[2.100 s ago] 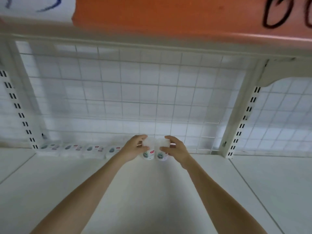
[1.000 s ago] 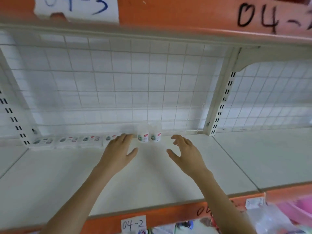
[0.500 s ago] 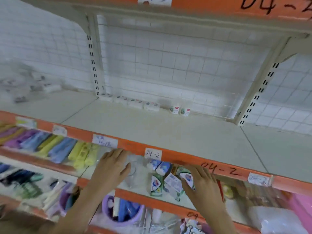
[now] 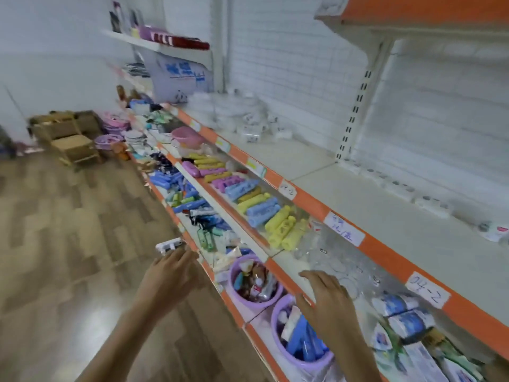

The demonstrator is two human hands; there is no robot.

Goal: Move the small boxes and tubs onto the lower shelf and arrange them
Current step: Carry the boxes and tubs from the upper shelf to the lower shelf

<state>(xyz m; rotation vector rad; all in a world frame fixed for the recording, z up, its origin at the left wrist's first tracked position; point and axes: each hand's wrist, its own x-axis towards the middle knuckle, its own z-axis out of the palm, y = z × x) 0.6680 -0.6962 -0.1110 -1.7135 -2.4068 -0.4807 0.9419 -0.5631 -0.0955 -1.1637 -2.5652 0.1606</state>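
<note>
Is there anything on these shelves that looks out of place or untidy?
Yes. On the white shelf a loose heap of small white boxes and tubs lies jumbled at the far end, unlike the neat row of boxes along the back wall. The picture is blurred, so nothing clearly looks spilled or damaged.

Orange shelf edges (image 4: 308, 201), white shelf (image 4: 385, 216), lilac tubs (image 4: 239, 296), yellow, blue and purple tubes (image 4: 259, 208), brown herringbone floor (image 4: 68, 230); blurred boxes (image 4: 429, 202) seem white.
</note>
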